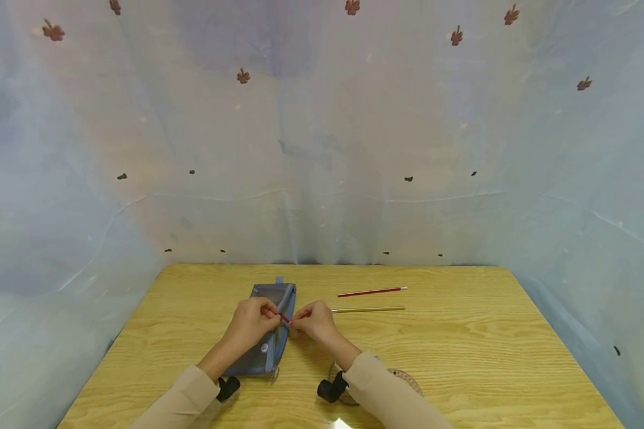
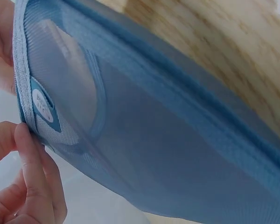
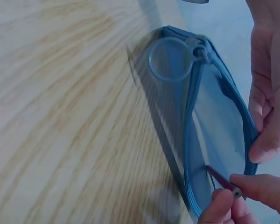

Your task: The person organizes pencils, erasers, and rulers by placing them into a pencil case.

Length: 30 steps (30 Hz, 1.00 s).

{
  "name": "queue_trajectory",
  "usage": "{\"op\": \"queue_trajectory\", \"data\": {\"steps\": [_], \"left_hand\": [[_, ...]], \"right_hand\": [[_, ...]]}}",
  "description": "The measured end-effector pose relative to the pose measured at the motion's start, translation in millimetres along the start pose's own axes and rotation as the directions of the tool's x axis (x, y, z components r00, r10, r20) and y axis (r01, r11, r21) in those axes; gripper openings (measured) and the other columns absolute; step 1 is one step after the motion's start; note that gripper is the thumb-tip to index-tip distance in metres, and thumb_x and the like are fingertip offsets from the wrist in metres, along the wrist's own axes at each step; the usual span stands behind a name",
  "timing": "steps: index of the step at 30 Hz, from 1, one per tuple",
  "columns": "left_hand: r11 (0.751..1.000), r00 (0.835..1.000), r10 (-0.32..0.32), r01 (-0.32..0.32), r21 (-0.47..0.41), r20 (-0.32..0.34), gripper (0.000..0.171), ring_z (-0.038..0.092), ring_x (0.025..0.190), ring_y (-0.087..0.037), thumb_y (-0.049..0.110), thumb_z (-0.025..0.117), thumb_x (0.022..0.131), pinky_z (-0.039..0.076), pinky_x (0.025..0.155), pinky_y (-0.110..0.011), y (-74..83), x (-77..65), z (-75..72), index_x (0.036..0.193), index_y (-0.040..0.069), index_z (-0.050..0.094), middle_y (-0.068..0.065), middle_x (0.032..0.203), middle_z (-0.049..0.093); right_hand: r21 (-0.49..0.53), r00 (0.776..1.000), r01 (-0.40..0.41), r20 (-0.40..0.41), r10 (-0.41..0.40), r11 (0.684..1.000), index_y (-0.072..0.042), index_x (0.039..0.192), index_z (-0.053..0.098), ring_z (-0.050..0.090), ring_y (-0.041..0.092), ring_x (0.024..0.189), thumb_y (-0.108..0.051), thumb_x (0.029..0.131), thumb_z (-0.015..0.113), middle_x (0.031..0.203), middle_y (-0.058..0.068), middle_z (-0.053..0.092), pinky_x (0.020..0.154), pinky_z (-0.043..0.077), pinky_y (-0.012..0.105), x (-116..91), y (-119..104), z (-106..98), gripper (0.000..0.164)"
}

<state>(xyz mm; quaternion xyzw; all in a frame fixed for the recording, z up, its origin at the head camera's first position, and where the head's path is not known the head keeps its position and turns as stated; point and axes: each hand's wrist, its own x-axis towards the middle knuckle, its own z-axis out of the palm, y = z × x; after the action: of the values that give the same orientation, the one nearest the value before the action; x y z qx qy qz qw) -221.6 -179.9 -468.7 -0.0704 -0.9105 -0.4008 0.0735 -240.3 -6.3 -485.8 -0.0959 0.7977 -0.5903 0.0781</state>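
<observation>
A blue mesh pencil case (image 1: 257, 351) lies on the table with its zipped mouth spread. My left hand (image 1: 249, 322) pinches the rim of that mouth between thumb and fingers, also seen by the fingers of my left hand (image 2: 35, 182) in the left wrist view. Between the thumb and fingertips of my right hand (image 1: 315, 322) is a dark red pencil (image 3: 219, 177), its far part inside the opening. A clear ring (image 3: 170, 59) hangs from the zip pull. Through the mesh, a thin long shape shows faintly.
Right of the hands lie a red pencil (image 1: 372, 292) and a yellowish pencil (image 1: 369, 309). A clear protractor-like piece with markings (image 1: 406, 379) is partly hidden under my right sleeve. The wooden table (image 1: 488, 339) ends at a pale curtain (image 1: 327, 226).
</observation>
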Motion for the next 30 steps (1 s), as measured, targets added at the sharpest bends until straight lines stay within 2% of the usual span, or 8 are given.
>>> {"op": "queue_trajectory", "data": {"steps": [3, 6, 15, 19, 25, 30], "left_hand": [[1.0, 1.0, -0.016, 0.016, -0.012, -0.002, 0.012, 0.06, 0.06, -0.009, -0.001, 0.076, 0.082, 0.052, 0.051, -0.023, 0.1, -0.7, -1.6, 0.078, 0.008, 0.07, 0.004, 0.069, 0.063], [0.999, 1.0, -0.031, 0.031, -0.017, 0.001, 0.011, 0.059, 0.06, -0.009, -0.001, 0.076, 0.083, 0.052, 0.05, -0.023, 0.7, -1.1, -2.8, 0.078, 0.008, 0.07, 0.004, 0.069, 0.063], [0.999, 1.0, -0.017, 0.017, -0.03, -0.008, 0.01, 0.06, 0.06, -0.009, -0.001, 0.075, 0.083, 0.052, 0.05, -0.023, 3.6, -0.2, -6.2, 0.079, 0.007, 0.07, 0.003, 0.069, 0.063], [1.0, 1.0, -0.012, 0.012, -0.026, -0.01, 0.01, 0.06, 0.061, -0.009, 0.0, 0.076, 0.084, 0.052, 0.05, -0.023, 3.4, 0.1, -6.7, 0.079, 0.007, 0.07, 0.003, 0.07, 0.063], [1.0, 1.0, -0.014, 0.014, -0.019, -0.011, 0.009, 0.061, 0.062, -0.009, 0.001, 0.076, 0.084, 0.052, 0.051, -0.023, 2.0, 1.2, -6.6, 0.08, 0.007, 0.071, 0.004, 0.07, 0.064], [1.0, 1.0, -0.014, 0.014, -0.021, -0.021, 0.008, 0.061, 0.062, -0.01, 0.002, 0.076, 0.084, 0.053, 0.052, -0.024, 2.0, 2.6, -8.2, 0.081, 0.007, 0.071, 0.004, 0.071, 0.065]], "right_hand": [[0.036, 1.0, -0.01, 0.008, 0.009, 0.999, 0.011, 0.079, 0.074, 0.069, 0.038, 0.063, 0.01, 0.076, 0.072, 0.065, 0.012, 0.069, 0.056, 0.06, 0.037, -1, 0, 2, 0.004], [0.08, 1.0, -0.024, 0.02, 0.022, 0.996, 0.012, 0.08, 0.074, 0.069, 0.041, 0.063, 0.011, 0.076, 0.072, 0.066, 0.013, 0.07, 0.056, 0.061, 0.038, -2, 0, 5, 0.004], [0.151, 0.999, -0.044, 0.022, 0.041, 0.988, 0.013, 0.081, 0.072, 0.069, 0.038, 0.061, 0.01, 0.08, 0.074, 0.072, 0.016, 0.07, 0.059, 0.061, 0.043, -6, -7, 9, 0.004], [0.171, 0.998, -0.059, 0.028, 0.055, 0.983, 0.014, 0.082, 0.071, 0.069, 0.035, 0.061, 0.011, 0.083, 0.071, 0.074, 0.018, 0.07, 0.058, 0.061, 0.042, -7, -9, 11, 0.003], [0.191, 0.998, -0.06, 0.039, 0.053, 0.98, 0.016, 0.086, 0.072, 0.07, 0.039, 0.064, 0.011, 0.083, 0.071, 0.078, 0.022, 0.071, 0.06, 0.062, 0.044, -7, -8, 15, 0.005], [0.217, 0.997, -0.063, 0.055, 0.053, 0.974, 0.018, 0.086, 0.07, 0.07, 0.033, 0.061, 0.012, 0.084, 0.069, 0.078, 0.021, 0.071, 0.059, 0.062, 0.04, -6, -8, 16, 0.006]]}}
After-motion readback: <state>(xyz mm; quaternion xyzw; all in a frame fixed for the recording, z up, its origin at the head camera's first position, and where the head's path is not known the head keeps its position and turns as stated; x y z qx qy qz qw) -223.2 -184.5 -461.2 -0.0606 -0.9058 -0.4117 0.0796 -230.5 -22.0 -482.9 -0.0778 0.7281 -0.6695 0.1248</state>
